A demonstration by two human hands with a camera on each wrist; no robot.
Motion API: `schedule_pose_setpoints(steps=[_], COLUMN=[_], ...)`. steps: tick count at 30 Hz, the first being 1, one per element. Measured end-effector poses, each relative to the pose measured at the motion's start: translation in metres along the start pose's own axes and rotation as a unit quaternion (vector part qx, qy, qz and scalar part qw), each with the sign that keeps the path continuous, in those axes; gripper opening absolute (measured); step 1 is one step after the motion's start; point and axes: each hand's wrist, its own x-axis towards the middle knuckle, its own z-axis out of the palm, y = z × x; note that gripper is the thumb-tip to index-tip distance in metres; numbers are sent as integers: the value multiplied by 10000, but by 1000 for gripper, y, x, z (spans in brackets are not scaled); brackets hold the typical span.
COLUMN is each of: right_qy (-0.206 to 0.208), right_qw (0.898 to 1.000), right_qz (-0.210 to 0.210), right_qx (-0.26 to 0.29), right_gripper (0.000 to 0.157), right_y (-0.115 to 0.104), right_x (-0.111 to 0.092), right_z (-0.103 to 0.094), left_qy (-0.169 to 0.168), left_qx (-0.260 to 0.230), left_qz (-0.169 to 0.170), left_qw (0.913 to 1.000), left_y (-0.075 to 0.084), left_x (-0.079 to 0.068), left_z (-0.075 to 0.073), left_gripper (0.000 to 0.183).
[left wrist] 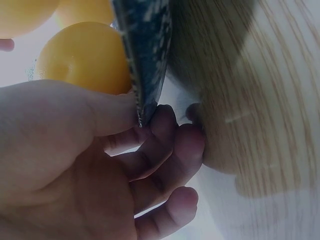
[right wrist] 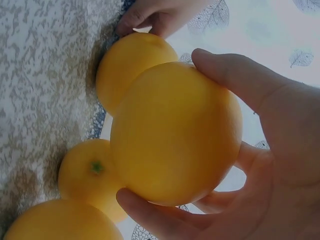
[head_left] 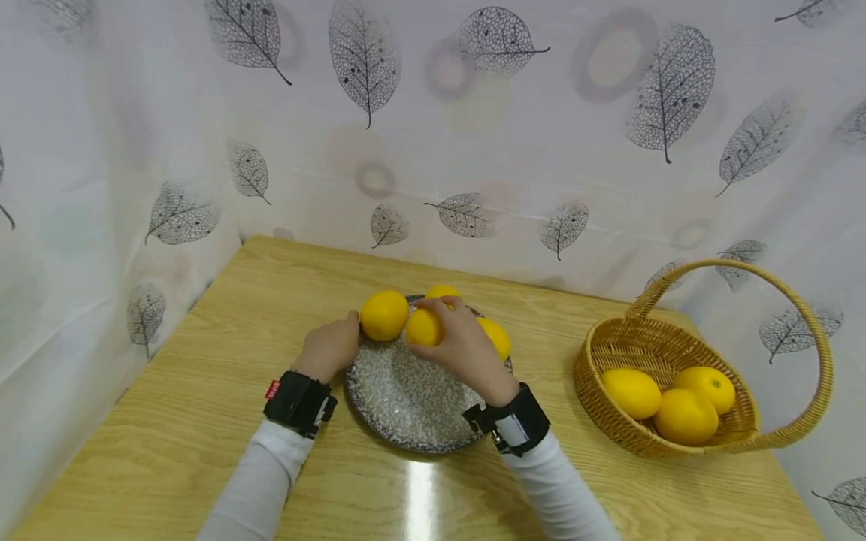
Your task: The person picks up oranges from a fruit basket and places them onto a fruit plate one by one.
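Note:
My left hand (head_left: 329, 348) pinches the rim of a round speckled grey plate (head_left: 419, 406) at its left side; in the left wrist view the thumb lies on one face of the rim (left wrist: 147, 55) and fingertips on the other. An orange (right wrist: 175, 135) is held between the thumb and fingers of my right hand (head_left: 471, 352), over the back part of the plate. On the plate, one orange (head_left: 384, 315) sits by my left hand, another (head_left: 443, 291) at the back, and a third (head_left: 497, 338) at the right, partly hidden by my right hand.
At the right of the wooden table (head_left: 203, 406) stands a wicker basket (head_left: 595, 391) with a tall arched handle and three yellow-orange fruits (head_left: 686, 417) inside. A leaf-printed cloth (head_left: 419, 150) hangs behind the table and along its left side.

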Motion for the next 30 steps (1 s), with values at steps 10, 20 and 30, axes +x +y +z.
schedule_pose_setpoints(steps=[10, 20, 30], right_qy=[1, -86, -190], right_qw=[9995, 9986, 9977], right_qz=[-285, -423, -447], right_qx=[-152, -321, -475], right_gripper=[65, 65, 65], right_y=[-2, -3, -3], right_x=[-1, -1, 0], right_z=[10, 18, 24], left_qy=[-45, -121, -43], left_qx=[36, 40, 63], left_qz=[-12, -46, 9], left_qw=[10000, 9999, 10000], left_y=[-1, -1, -1], left_x=[1, 2, 0], left_z=[-1, 0, 0], left_gripper=[40, 44, 42])
